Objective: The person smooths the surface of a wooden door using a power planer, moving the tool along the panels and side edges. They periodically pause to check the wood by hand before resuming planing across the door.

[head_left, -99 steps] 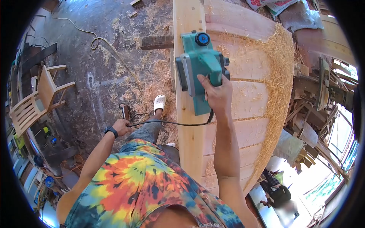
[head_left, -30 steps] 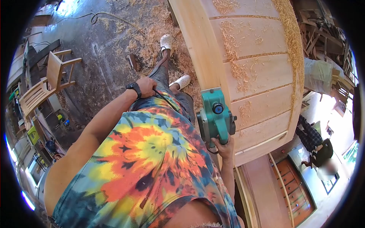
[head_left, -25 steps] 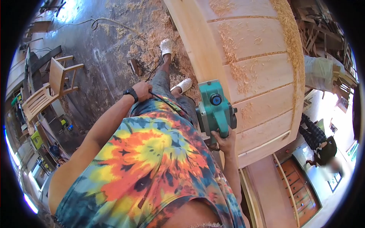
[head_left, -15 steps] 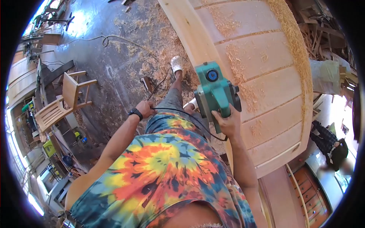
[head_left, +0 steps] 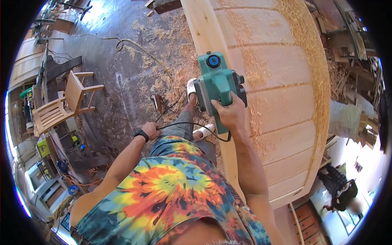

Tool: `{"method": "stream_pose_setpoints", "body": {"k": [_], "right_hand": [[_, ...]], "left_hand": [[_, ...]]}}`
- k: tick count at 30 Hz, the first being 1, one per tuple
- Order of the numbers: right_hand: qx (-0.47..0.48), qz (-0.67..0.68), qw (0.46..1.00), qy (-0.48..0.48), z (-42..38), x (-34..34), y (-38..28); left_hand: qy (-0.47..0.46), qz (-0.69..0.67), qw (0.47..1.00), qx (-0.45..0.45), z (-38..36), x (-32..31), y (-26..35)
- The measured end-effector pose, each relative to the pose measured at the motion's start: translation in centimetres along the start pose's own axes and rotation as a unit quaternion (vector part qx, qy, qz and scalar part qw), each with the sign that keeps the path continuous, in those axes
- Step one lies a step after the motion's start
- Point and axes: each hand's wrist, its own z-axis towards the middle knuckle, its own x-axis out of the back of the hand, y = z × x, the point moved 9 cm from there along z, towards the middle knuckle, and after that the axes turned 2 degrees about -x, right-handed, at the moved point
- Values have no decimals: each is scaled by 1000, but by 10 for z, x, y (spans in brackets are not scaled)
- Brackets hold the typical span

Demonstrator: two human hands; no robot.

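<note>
A green electric planer rests on the pale edge board of a large wooden panel. My right hand is wrapped round the planer's rear handle. From the planer's back a black power cord loops across to my left hand, whose closed fingers hold it beside my thigh. Curled wood shavings lie over the panel, thickest along its far side. The planer's underside is hidden.
Shavings and an extension cord lie on the dark floor by my feet. A wooden chair stands at left. Beyond the panel are stacked wood scraps, and at lower right another person.
My right hand and the planer have moved forward along the edge board. My left hand, still on the cord, sits slightly lower and further left in view.
</note>
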Motion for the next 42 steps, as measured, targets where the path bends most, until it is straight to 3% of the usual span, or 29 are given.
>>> {"method": "stream_pose_setpoints", "body": {"k": [9, 13, 19, 20, 21, 28, 31, 33, 42], "right_hand": [[49, -38, 998, 4, 69, 2, -76], [84, -36, 996, 2, 105, 7, -111], [76, -75, 994, -7, 209, -28, -172], [98, -71, 993, 7, 173, 5, -174], [101, -75, 992, 11, 189, 5, -185], [103, -78, 992, -1, 299, -25, -224], [112, -81, 990, -2, 325, -33, -247], [65, -75, 995, -21, 344, -38, -254], [85, -126, 988, 1, 421, -58, -293]], "left_hand": [[16, -42, 998, 43, -4, 25, 8], [44, -50, 998, 21, 3, 42, 14], [17, -70, 997, 32, 33, 102, -13], [46, -74, 996, 31, 7, 81, 10], [54, -86, 994, 35, 12, 90, 10], [60, -158, 983, 70, 27, 128, 3], [58, -155, 984, 65, 35, 129, -2], [72, -166, 981, 66, 37, 138, -3], [87, -237, 965, 69, 48, 168, -1]]}}
